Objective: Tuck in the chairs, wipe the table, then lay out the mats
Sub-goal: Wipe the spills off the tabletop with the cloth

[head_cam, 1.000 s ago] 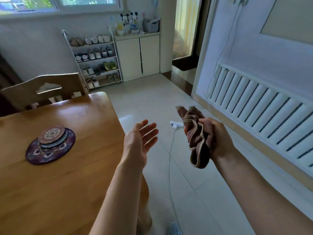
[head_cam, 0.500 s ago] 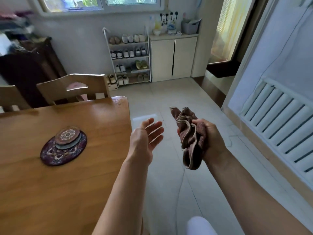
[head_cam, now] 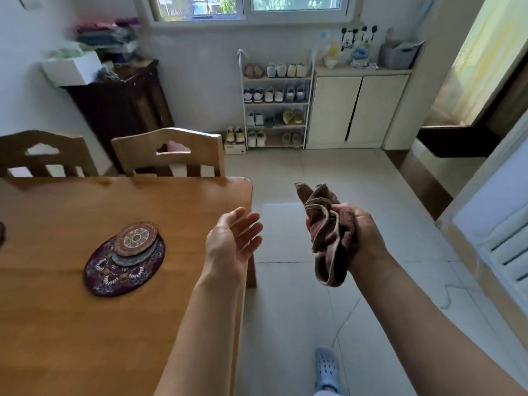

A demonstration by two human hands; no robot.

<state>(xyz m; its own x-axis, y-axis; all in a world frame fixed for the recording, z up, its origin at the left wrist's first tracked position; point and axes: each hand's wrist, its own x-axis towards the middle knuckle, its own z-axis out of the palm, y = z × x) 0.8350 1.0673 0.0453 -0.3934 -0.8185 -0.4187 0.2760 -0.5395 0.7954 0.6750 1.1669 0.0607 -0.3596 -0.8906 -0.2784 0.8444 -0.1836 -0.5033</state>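
A wooden table (head_cam: 71, 324) fills the left of the head view. On it lies a stack of round patterned mats (head_cam: 125, 258), small ones on a large dark one. Two wooden chairs (head_cam: 168, 151) (head_cam: 43, 154) stand tucked against the table's far side. My right hand (head_cam: 360, 235) grips a crumpled brown cloth (head_cam: 325, 235) over the floor, right of the table's corner. My left hand (head_cam: 233, 241) hovers palm up with relaxed fingers over the table's right edge, holding nothing.
A shoe rack (head_cam: 274, 101) and a white cabinet (head_cam: 357, 110) stand at the far wall, a dark cabinet (head_cam: 120, 110) to their left. A radiator (head_cam: 508, 252) lines the right wall. A cable (head_cam: 345, 318) runs across the tiled floor beside my blue slipper (head_cam: 327, 367).
The view has swung left, showing more of the table and a second chair. Both hands keep their pose, the right one still gripping the cloth.
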